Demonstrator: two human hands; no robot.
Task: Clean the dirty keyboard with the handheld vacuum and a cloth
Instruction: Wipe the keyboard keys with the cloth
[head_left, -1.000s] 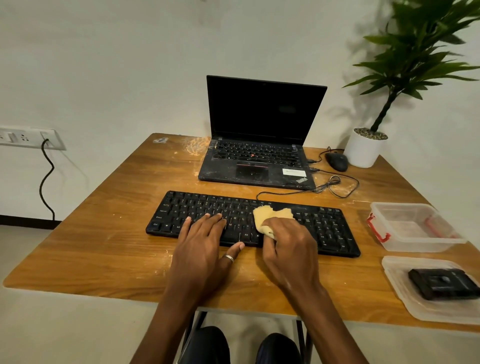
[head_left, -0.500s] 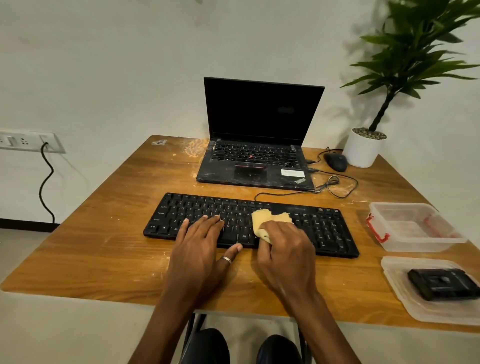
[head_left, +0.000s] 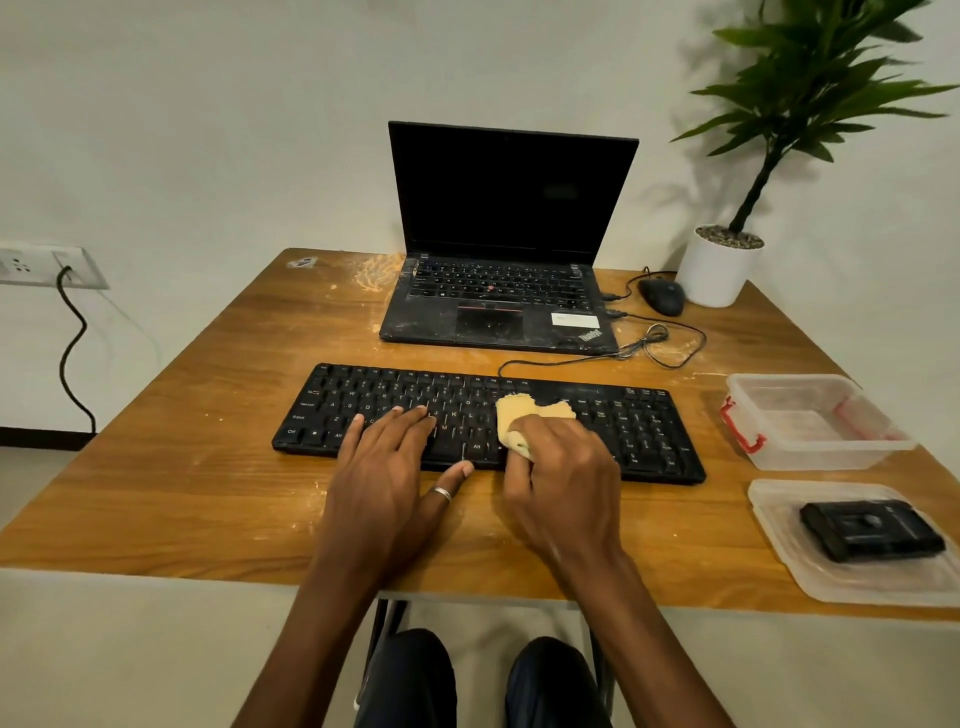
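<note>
A black full-size keyboard (head_left: 644, 426) lies across the middle of the wooden table (head_left: 171, 467), its cable running back to the laptop. My right hand (head_left: 563, 483) presses a crumpled yellow cloth (head_left: 524, 415) onto the keys right of centre. My left hand (head_left: 384, 478) rests flat on the keyboard's left half, fingers spread, a ring on the thumb. A black handheld vacuum (head_left: 870, 530) lies on a clear plastic lid (head_left: 779, 519) at the near right, away from both hands.
A dusty black laptop (head_left: 498, 312) stands open behind the keyboard, with pale crumbs on the table beside it. A mouse (head_left: 662, 296) and a white plant pot (head_left: 719, 270) sit at the back right. A clear container (head_left: 810, 421) with red clips stands right of the keyboard.
My right hand and the cloth have shifted only slightly on the keys. My left hand has stayed flat on the keyboard.
</note>
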